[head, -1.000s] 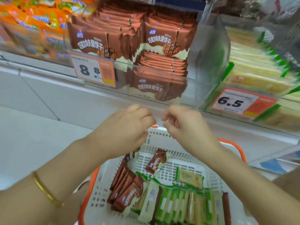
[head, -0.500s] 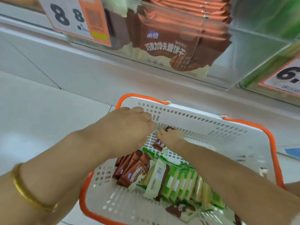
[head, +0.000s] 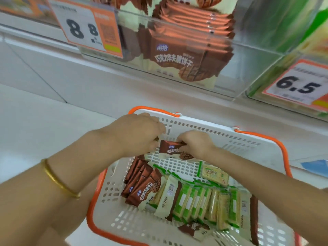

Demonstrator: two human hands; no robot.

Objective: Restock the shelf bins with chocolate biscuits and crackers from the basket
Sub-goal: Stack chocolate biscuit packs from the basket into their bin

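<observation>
One chocolate biscuit packet (head: 171,148) was recorded held over the far end of the white basket (head: 248,144), its left end gripped by the curled left hand (head: 140,134), its right end pinched by the right hand (head: 197,144), with brown packets (head: 140,183) and green cracker packets (head: 204,199) laid below.

The left price tag (head: 88,31) reads 8 8, the right price tag (head: 300,86) 6.5, the binned brown packet (head: 177,63) 巧克力华夫脆饼干.
</observation>
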